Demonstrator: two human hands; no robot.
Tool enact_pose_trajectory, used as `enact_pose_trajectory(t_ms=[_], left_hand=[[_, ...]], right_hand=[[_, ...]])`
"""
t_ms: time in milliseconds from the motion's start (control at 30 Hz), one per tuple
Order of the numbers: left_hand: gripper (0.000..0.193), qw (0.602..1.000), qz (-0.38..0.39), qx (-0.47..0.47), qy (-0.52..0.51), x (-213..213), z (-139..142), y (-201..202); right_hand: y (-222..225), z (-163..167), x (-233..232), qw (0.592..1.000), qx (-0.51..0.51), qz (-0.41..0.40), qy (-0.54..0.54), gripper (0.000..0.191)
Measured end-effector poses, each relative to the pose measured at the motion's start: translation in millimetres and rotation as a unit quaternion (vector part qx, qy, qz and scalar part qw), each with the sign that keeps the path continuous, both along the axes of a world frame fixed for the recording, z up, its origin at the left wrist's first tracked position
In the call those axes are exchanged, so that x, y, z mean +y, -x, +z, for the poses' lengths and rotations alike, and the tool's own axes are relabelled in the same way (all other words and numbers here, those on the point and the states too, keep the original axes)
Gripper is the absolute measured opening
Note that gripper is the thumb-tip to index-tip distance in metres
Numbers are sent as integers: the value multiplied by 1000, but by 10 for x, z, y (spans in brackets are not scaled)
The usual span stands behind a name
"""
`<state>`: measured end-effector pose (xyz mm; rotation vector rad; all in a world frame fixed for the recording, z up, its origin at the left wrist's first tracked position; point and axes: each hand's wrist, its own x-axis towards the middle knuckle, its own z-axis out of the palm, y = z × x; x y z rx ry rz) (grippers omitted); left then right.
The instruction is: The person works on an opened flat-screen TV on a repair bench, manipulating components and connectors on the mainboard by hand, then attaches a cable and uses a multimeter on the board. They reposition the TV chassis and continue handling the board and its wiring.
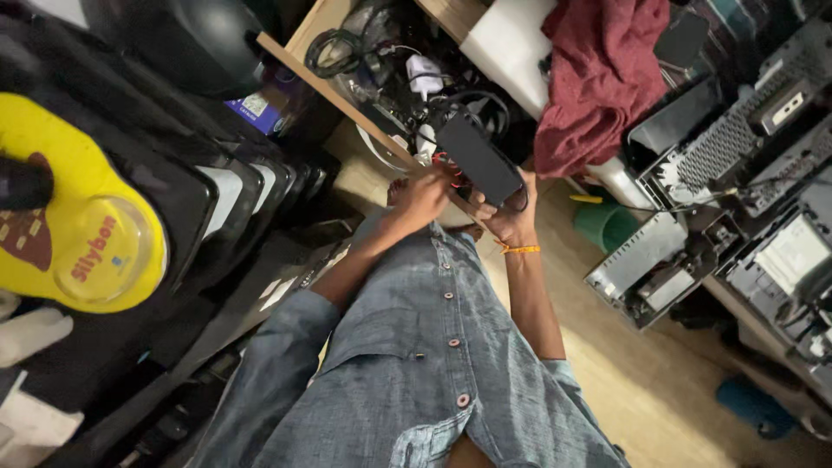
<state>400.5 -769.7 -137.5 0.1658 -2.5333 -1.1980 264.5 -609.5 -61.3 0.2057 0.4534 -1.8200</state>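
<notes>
Both my hands meet in front of me at a black rectangular power adapter (477, 159). My right hand (508, 217), with an orange band on its wrist, grips the adapter from below, a black cable looped beside it. My left hand (419, 198) is closed at the adapter's near end, where thin red wires (445, 161) show. My denim shirt (433, 364) fills the lower middle of the view.
A wooden shelf edge (334, 91) holds tangled cables and a white charger (423, 73). A maroon cloth (600, 78) hangs beyond. Opened computer cases (719, 152) lie at the right, a green bucket (607, 225) beside them. Black devices (243, 191) stack on the left.
</notes>
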Motion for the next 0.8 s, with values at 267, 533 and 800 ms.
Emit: enact_pose_trajectory(t_ms=[267,533,800], left_hand=[[38,955,263,12,-140,-685,59,-19],[59,969,232,-36,76,-1231,124,760],[56,951,227,-172,121,-1381,-23,1038]], right_hand=[[-201,-415,619,984,52,4,-171,71],[-311,-411,1725,936,311,51,-156,72],[-597,103,1938,928,242,-280,-50,74]])
